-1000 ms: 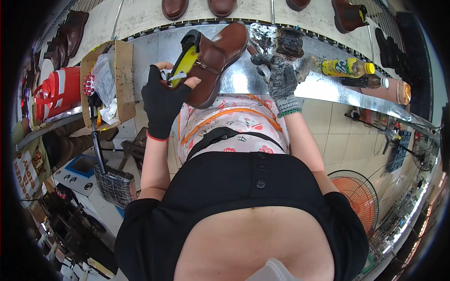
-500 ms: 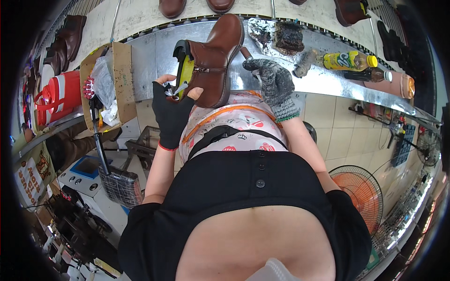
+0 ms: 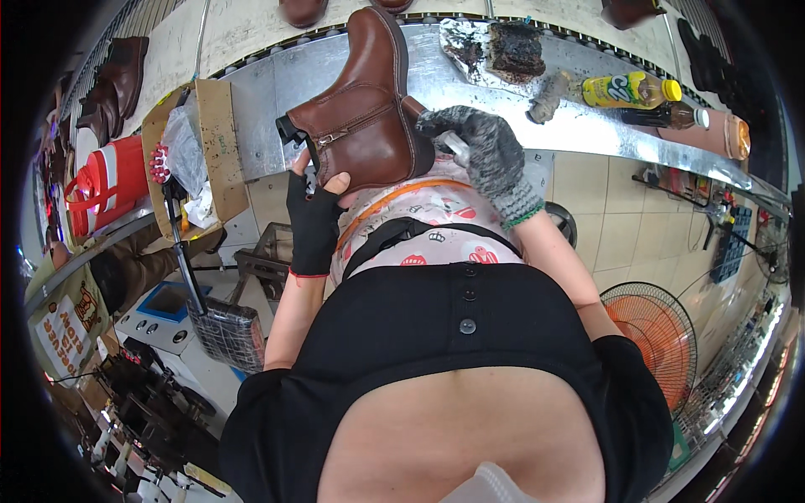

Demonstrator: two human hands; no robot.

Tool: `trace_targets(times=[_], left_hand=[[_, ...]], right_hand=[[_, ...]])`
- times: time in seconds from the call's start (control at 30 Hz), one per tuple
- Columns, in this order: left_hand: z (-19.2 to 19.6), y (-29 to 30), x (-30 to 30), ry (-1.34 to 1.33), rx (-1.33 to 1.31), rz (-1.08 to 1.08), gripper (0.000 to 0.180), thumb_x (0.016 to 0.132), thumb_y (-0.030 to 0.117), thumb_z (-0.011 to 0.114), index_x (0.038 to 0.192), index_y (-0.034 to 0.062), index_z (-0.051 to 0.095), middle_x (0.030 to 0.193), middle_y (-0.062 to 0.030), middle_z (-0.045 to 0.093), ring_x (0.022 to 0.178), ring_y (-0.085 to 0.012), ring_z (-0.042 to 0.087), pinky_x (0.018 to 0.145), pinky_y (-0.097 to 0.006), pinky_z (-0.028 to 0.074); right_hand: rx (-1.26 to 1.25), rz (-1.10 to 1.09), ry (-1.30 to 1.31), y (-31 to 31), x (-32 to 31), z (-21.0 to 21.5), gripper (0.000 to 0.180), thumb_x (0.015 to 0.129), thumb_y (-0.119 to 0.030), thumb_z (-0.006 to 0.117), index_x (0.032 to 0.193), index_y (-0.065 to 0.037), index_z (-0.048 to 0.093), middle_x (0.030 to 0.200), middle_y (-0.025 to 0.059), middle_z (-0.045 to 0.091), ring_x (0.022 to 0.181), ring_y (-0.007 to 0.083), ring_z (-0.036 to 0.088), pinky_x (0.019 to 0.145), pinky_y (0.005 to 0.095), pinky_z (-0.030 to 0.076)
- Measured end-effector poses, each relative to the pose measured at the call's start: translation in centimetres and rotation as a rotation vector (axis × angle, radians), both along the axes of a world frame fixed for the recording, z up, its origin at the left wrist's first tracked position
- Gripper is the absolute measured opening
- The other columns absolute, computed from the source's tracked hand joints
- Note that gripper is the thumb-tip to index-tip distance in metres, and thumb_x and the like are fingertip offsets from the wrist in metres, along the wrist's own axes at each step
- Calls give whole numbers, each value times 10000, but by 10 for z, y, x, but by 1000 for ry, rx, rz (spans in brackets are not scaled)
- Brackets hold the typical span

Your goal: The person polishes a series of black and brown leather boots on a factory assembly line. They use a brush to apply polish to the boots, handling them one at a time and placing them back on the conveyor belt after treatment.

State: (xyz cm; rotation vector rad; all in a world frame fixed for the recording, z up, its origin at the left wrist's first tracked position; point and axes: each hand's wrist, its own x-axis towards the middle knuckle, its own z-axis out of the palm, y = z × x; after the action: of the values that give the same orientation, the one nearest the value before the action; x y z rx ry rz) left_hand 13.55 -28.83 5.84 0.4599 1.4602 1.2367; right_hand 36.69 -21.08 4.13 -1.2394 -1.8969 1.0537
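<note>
A brown leather ankle boot [image 3: 356, 134] with a side zip is held over the near edge of the metal bench, its toe pointing away from me and its sole to the right. My left hand [image 3: 314, 220], in a black fingerless glove, is closed on the top of the boot's shaft, thumb on the outside. My right hand [image 3: 490, 159], in a grey knitted glove, grips a short brown stick-like piece [image 3: 412, 107], whose end is at the sole edge near the heel. Something whitish also shows between the gloved fingers; what it is I cannot make out.
On the metal bench [image 3: 277, 88] lie a blackened block [image 3: 516, 52] on stained foil, a dirty rag roll [image 3: 549, 96] and drink bottles [image 3: 633, 90]. A cardboard box [image 3: 222, 151] and a red jug [image 3: 109, 176] stand left. Boots line the conveyor beyond; an orange fan [image 3: 650, 335] is lower right.
The boot has turned and shifted left, so its zip side faces up and the yellow inside is no longer seen. My right hand has moved slightly left, and a whitish bit now shows in it.
</note>
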Motion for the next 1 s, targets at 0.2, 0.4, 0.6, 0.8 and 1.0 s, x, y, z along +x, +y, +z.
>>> trace_targets(times=[0.2,0.4,0.6,0.8,1.0], left_hand=[[3,4,7,-225,-34,-87,592,738,-15,621,1272,4,366,1101,-143,539,973,-208,588,748,-292,547],[7,8,14,-211,-16,-116,568,738,-51,609,1252,8,375,1091,-129,535,973,-213,584,793,-307,541],[23,17,23,-213,-61,-145,554,742,-16,638,1232,26,384,1100,-126,533,960,-212,586,812,-331,535],[40,27,35,-326,-5,-122,526,749,11,644,1209,53,391,1113,-120,528,955,-210,589,805,-357,546],[42,35,33,-432,-73,-84,440,778,26,618,1167,76,421,1092,-92,538,968,-224,598,816,-364,548]], right_hand=[[-215,42,197,7,17,3,190,883,-203,509,975,-119,653,887,84,647,803,283,608,734,370,473],[-64,92,-271,2,28,39,358,949,-276,323,985,-136,651,896,93,649,843,293,594,794,384,450],[32,198,-325,-12,43,53,255,863,-200,450,968,-107,663,882,93,656,829,271,613,752,361,468],[11,134,-223,-27,53,71,227,798,-173,532,944,-82,681,866,104,661,809,266,633,741,350,489],[63,109,-151,-39,57,81,353,834,-328,463,968,-76,672,913,114,659,855,292,618,780,363,474]])
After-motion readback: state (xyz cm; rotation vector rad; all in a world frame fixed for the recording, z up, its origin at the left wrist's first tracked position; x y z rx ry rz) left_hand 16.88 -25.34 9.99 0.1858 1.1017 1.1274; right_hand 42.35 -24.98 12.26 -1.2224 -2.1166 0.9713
